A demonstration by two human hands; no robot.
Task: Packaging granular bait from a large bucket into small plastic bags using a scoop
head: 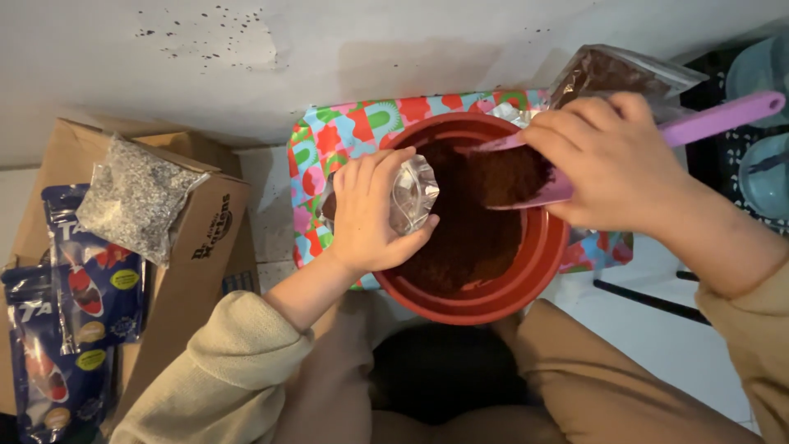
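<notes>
Gripping a small clear bag (413, 196) over the red bowl (526, 279), the left hand (367, 215) is seen; a soil-laden purple scoop (575, 156) is clasped by the right hand (612, 160) alongside.

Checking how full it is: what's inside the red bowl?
The red bowl holds dark brown powder. The left hand and its clear bag cover part; the bottom is hidden.
</notes>
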